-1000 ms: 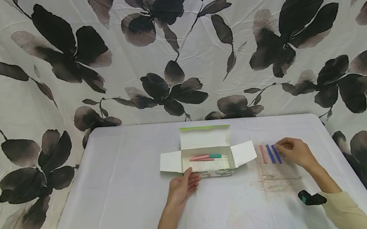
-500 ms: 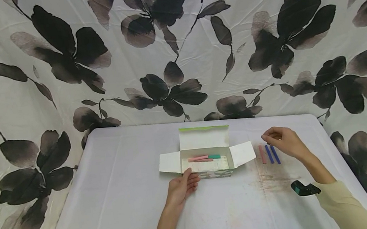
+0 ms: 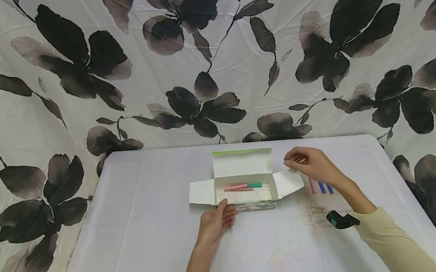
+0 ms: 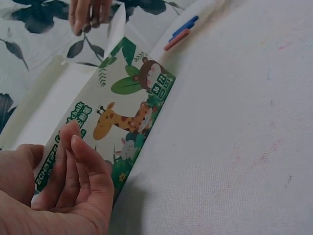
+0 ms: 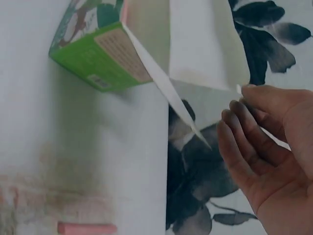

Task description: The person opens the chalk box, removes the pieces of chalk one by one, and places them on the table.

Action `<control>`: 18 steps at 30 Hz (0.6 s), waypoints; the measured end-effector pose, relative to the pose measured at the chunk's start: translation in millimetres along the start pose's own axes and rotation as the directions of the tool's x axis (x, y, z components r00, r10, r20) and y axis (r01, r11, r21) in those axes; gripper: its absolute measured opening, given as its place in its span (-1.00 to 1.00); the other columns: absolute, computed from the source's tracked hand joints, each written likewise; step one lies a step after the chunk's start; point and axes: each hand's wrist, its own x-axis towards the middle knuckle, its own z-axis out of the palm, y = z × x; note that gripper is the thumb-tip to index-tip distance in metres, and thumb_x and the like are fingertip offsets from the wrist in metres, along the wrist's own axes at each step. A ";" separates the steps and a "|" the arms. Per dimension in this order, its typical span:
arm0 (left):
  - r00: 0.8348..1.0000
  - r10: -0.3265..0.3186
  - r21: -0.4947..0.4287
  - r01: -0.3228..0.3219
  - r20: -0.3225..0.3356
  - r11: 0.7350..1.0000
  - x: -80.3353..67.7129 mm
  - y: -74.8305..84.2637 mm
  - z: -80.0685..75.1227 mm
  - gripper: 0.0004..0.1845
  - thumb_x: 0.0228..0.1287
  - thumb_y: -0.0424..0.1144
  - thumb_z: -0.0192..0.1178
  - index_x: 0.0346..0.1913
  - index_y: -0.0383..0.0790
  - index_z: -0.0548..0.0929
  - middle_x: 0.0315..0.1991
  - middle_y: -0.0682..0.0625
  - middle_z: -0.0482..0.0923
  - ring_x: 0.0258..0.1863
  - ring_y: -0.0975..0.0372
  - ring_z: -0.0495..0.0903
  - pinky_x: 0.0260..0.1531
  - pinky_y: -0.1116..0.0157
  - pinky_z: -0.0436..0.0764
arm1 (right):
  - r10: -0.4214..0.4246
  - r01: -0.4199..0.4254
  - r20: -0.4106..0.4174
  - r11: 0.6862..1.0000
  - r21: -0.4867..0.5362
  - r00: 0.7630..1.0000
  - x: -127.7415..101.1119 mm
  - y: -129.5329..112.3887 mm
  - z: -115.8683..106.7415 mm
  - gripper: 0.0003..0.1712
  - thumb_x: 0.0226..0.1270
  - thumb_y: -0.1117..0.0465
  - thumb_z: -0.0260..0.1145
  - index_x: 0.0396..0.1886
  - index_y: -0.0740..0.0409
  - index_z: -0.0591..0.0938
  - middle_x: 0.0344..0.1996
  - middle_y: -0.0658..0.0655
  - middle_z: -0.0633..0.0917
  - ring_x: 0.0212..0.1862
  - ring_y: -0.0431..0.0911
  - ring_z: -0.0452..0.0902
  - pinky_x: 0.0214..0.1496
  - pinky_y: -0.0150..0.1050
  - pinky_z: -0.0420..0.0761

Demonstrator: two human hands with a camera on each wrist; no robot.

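Reference landmark: the open chalk box (image 3: pixel 244 187), lying on the white table (image 3: pixel 140 236) with its lid and side flaps folded out.

Left hand (image 3: pixel 215 221) — rests against the box's near long wall, fingers loosely extended, steadying it rather than grasping it. The left wrist view shows the fingertips (image 4: pixel 73 142) touching the printed panel.

Right hand (image 3: pixel 313 163) — positioned just beyond the box's right flap (image 3: pixel 289 181), fingers relaxed and slightly curled, holding nothing; the right wrist view confirms an empty palm (image 5: pixel 274 147) beside the flap edge.

Chalk inside the box: pink and teal sticks (image 3: pixel 244 187), long axes parallel to the box's length. They lie to the left of the right hand, which is about as near to them as the left.

Loose chalk: one pink and two blue sticks (image 3: pixel 321 186) lie side by side right of the box, partly hidden under the right wrist.
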 end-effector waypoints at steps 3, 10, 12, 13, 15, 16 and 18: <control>1.000 0.000 0.004 0.000 -0.001 1.000 0.5 0.3 0.9 -0.44 0.54 0.00 0.20 0.03 -0.59 0.64 -0.25 -0.07 0.76 -0.36 0.34 0.65 -0.35 0.47 0.64 | -0.042 0.041 0.030 0.998 0.036 0.999 5.3 -4.5 10.4 -0.84 0.45 0.25 0.39 -0.09 0.25 0.73 -0.27 0.08 0.76 -0.20 -0.07 0.70 -0.14 -0.27 0.70; 1.000 -0.002 0.012 0.002 -0.009 1.000 0.0 0.6 1.9 -0.45 0.55 -0.01 0.18 0.03 -0.59 0.64 -0.24 -0.08 0.76 -0.33 0.33 0.65 -0.33 0.46 0.65 | -0.070 0.060 0.127 0.995 0.085 0.989 13.6 -10.7 36.0 -0.81 0.43 0.26 0.41 -0.06 0.27 0.72 -0.26 0.06 0.76 -0.18 -0.09 0.69 -0.09 -0.25 0.71; 1.000 -0.001 0.012 0.001 -0.007 1.000 -0.1 0.5 1.7 -0.45 0.55 -0.01 0.18 0.03 -0.60 0.63 -0.24 -0.08 0.76 -0.33 0.33 0.65 -0.33 0.46 0.65 | -0.080 0.066 0.145 0.993 0.098 0.986 15.6 -12.0 42.4 -0.81 0.43 0.27 0.41 -0.06 0.29 0.72 -0.25 0.07 0.76 -0.18 -0.09 0.68 -0.09 -0.24 0.71; 1.000 -0.001 0.011 0.001 -0.006 1.000 -0.2 0.4 1.5 -0.45 0.55 -0.01 0.18 0.04 -0.60 0.63 -0.24 -0.08 0.76 -0.34 0.33 0.65 -0.34 0.46 0.64 | -0.086 0.071 0.153 0.992 0.102 0.984 16.5 -12.5 45.2 -0.81 0.43 0.28 0.41 -0.07 0.29 0.72 -0.25 0.07 0.76 -0.18 -0.09 0.68 -0.10 -0.24 0.71; 1.000 0.000 0.009 0.000 -0.001 1.000 -0.2 0.2 1.2 -0.44 0.55 -0.01 0.18 0.04 -0.61 0.63 -0.24 -0.07 0.76 -0.34 0.34 0.64 -0.34 0.47 0.64 | -0.100 0.082 0.172 0.991 0.110 0.980 18.3 -13.4 50.8 -0.81 0.42 0.30 0.41 -0.07 0.32 0.71 -0.26 0.09 0.75 -0.19 -0.08 0.68 -0.11 -0.24 0.71; 1.000 0.000 0.008 0.000 0.001 1.000 -0.1 0.2 1.0 -0.43 0.55 -0.01 0.18 0.05 -0.61 0.63 -0.24 -0.07 0.76 -0.34 0.34 0.64 -0.34 0.47 0.64 | -0.105 0.085 0.180 0.990 0.112 0.978 18.9 -14.1 53.5 -0.81 0.41 0.31 0.41 -0.07 0.33 0.71 -0.27 0.09 0.75 -0.20 -0.08 0.68 -0.11 -0.23 0.71; 1.000 0.000 0.006 0.000 0.004 1.000 0.0 0.2 1.0 -0.43 0.55 0.00 0.18 0.05 -0.61 0.62 -0.24 -0.07 0.76 -0.34 0.34 0.64 -0.34 0.47 0.64 | -0.111 0.089 0.199 0.989 0.117 0.974 20.3 -14.4 59.4 -0.80 0.40 0.32 0.41 -0.06 0.35 0.70 -0.27 0.09 0.75 -0.21 -0.08 0.68 -0.12 -0.23 0.71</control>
